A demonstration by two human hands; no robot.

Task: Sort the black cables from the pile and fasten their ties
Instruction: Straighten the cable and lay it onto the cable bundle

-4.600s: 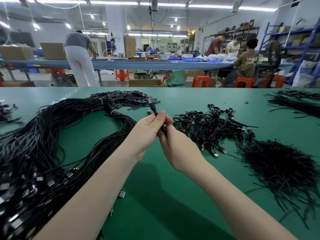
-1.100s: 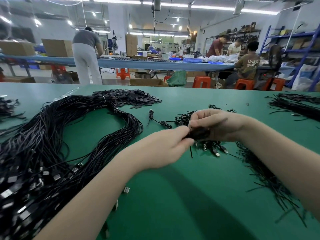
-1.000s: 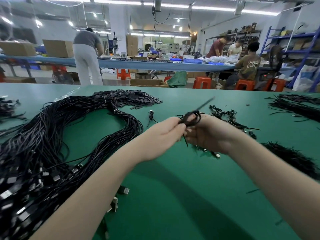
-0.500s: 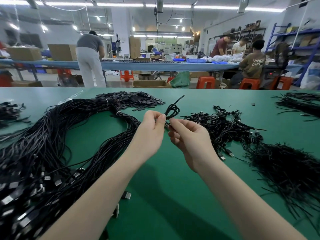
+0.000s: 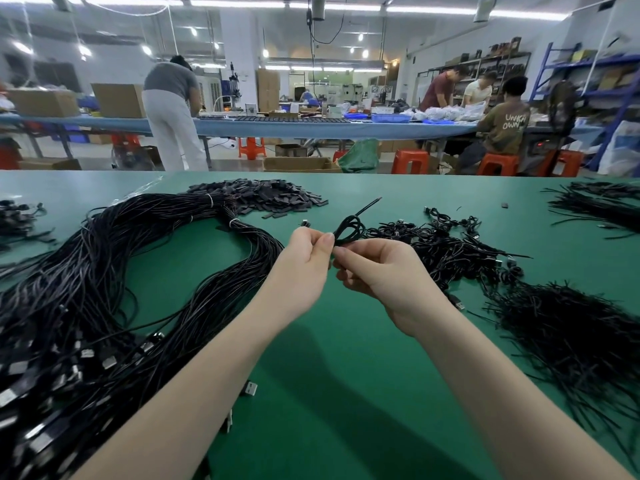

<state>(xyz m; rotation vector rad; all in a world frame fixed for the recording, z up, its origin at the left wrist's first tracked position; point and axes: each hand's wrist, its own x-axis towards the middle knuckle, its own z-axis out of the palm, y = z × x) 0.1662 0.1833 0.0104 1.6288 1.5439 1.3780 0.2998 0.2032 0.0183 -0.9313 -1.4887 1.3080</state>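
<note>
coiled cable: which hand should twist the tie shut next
Right, probably. The left hand pinches the coiled cable at its base, steadying it, while the right hand sits beside the loose tie end with its fingers freer to wind it.

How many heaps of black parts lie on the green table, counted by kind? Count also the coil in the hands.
Long cable bundle: 1
Flat tab heap: 1
Short coiled cable heap: 1
Thin tie heaps: 2
Small heap at left edge, kind unclear: 1
Coil held between left hand and right hand: 1
Total: 7
</note>
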